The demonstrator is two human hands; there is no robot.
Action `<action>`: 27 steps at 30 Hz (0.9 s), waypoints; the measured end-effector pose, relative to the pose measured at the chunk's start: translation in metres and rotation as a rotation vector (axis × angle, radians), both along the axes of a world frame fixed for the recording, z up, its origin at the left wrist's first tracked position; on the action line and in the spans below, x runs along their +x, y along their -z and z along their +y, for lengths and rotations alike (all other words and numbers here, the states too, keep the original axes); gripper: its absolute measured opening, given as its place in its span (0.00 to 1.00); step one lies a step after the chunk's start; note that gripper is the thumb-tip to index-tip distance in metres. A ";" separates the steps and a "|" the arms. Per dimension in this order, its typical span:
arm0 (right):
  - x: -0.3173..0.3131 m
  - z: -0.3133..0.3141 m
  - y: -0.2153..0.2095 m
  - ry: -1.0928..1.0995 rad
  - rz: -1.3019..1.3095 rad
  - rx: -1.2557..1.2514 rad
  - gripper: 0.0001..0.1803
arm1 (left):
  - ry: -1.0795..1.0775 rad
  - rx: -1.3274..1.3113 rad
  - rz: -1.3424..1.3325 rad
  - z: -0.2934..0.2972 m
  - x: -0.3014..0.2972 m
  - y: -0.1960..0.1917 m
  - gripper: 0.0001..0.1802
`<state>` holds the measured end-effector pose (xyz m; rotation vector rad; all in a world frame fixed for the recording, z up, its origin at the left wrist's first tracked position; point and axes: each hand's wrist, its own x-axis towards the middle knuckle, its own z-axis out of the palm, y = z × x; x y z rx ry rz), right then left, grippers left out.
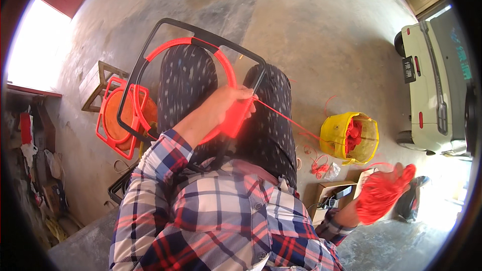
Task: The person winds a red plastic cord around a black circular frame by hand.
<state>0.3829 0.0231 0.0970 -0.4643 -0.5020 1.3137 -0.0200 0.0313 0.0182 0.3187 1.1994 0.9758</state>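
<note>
The red ring (229, 68) lies over my lap, set within a black frame (216, 40) with rounded corners. My left hand (233, 101) is at the ring's right side, its fingers (247, 92) clamped on a broad red band (237, 120) there. From beside those fingers a thin red cord (288, 119) runs out straight to my right, toward a yellow bucket (331, 128); I cannot tell where its far end goes. My right hand (386, 188) is well apart from the ring, out past the bucket, blurred and mostly covered by a mass of red strands (374, 204), so I cannot tell whether its fingers are together or apart. Beneath the frame are my knees (188, 80) in dark cloth flecked with white, and nearer me is my plaid shirt (211, 200). The bucket has a red heap inside, and just beside it a loose red tangle (319, 169) lies next to a crumpled pale bag (332, 171). Near my right forearm is an open box (326, 189) with a dark object in it. To my left sits an orange disc (116, 115) with red bars around it, near a wooden stool (93, 84). Farther right, a pale vehicle (419, 105) stands on the grey floor (311, 35)
</note>
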 end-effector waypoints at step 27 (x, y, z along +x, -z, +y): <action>-0.236 0.094 0.080 -0.666 -0.563 0.073 0.27 | 0.132 0.051 -0.144 -0.005 0.015 -0.009 0.12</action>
